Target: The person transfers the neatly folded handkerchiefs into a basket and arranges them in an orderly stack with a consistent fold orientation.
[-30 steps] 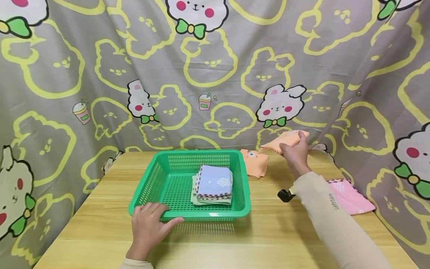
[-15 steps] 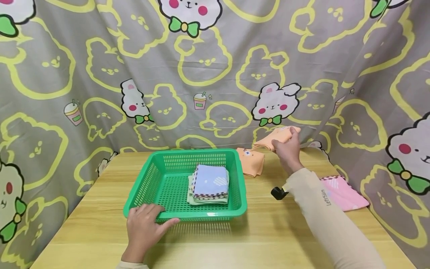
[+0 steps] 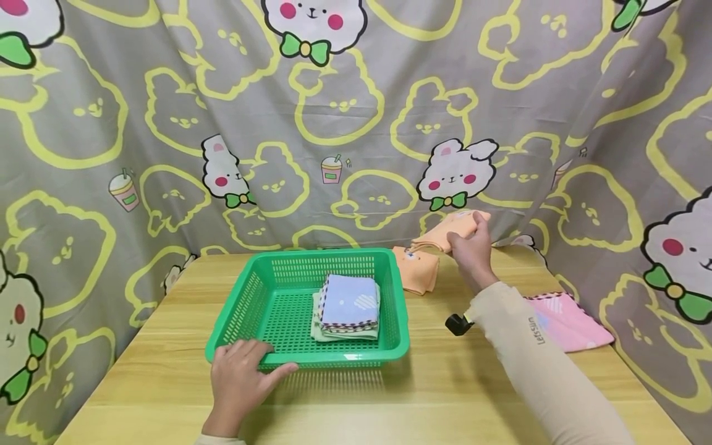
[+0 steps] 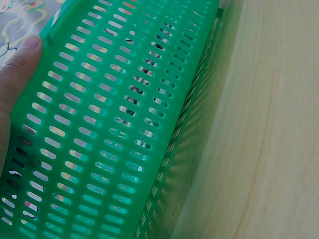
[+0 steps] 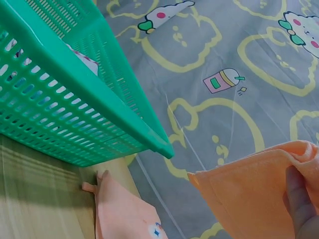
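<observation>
The right hand [image 3: 471,252] gripped an orange cloth [image 3: 453,227] by its folded edge and held it up off the table [image 3: 356,402], at the far right, just beyond the basket [image 3: 308,300]. In the right wrist view the fingers [image 5: 299,199] curled round the cloth's edge and the cloth hung free against the curtain [image 3: 356,111]. Compared with a second earlier, the cloth sat a little higher and slightly nearer the basket's far right corner; the shift was small, so the lift looked barely under way. A second orange cloth [image 3: 417,271] lay flat on the table just under it, touching the basket's right wall.

The left hand [image 3: 241,378] rested on the basket's near left rim, fingers relaxed over the edge and the thumb on the outer wall, much as before, steadying the basket. Inside the basket a stack of folded cloths [image 3: 347,307] sat right of centre, blue on top. A pink cloth [image 3: 567,321] lay at the table's right edge, well apart.
</observation>
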`<state>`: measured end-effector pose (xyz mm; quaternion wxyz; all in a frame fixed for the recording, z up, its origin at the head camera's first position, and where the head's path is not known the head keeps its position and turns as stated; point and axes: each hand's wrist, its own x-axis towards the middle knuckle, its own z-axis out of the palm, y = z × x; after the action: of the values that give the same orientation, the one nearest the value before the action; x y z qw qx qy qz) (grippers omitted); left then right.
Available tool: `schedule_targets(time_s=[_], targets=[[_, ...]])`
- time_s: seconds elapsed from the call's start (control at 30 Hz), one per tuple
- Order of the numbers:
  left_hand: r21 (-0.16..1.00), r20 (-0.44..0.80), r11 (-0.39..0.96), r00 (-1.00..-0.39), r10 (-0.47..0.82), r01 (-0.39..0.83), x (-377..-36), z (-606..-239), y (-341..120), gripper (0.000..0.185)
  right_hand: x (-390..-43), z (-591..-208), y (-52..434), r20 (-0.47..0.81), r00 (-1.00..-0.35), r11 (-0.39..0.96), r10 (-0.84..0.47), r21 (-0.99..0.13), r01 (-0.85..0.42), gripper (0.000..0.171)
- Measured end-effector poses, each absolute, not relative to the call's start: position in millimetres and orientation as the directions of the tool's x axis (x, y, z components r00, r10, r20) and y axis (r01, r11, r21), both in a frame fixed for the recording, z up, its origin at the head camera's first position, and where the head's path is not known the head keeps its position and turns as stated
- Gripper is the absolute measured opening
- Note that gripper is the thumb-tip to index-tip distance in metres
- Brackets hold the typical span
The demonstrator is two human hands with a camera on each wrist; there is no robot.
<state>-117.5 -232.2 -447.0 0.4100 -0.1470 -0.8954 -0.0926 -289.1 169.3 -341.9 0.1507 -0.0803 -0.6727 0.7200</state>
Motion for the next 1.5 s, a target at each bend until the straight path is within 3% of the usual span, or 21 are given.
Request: schedule_targets(time_s=[1.2,1.5], targets=[[0.037,0.779,0.931,-0.593,0.201,0.364,-119,-446,-233,0.07,-280,-332,151,0.143,-0.956,-0.031,0.255,-0.987,-0.155,0.074],[0.047,0.767,0.93,-0.61,0.2,0.364,-120,-449,-234,0.06,-279,-330,147,0.148,-0.957,-0.031,0.249,-0.986,-0.161,0.073]])
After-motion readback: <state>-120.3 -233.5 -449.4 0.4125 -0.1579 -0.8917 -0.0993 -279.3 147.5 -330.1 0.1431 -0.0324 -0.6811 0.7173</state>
